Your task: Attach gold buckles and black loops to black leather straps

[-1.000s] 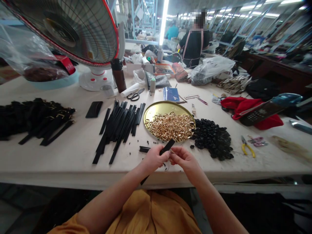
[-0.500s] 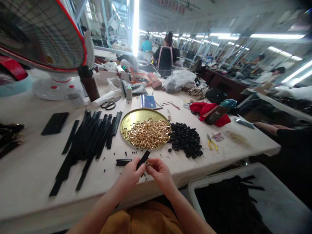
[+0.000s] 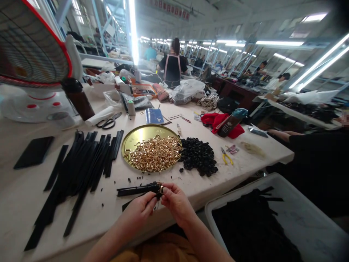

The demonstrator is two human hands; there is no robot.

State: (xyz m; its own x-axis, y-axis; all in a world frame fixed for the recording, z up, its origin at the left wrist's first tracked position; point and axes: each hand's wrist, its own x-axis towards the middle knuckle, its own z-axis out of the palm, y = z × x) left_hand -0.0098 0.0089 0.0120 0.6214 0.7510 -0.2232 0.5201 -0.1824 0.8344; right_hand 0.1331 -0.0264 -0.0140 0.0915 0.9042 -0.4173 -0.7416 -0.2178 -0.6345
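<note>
Black strap [image 3: 128,204] sticks out from my left hand [image 3: 139,210], whose thumb and fingers pinch it; my right hand [image 3: 177,204] meets it at the other end, thumb and fingertips pinching a small gold buckle [image 3: 161,189].

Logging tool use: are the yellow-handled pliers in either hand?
No, the yellow-handled pliers lie on the table beside the black pile, apart from both left hand and right hand.
</note>
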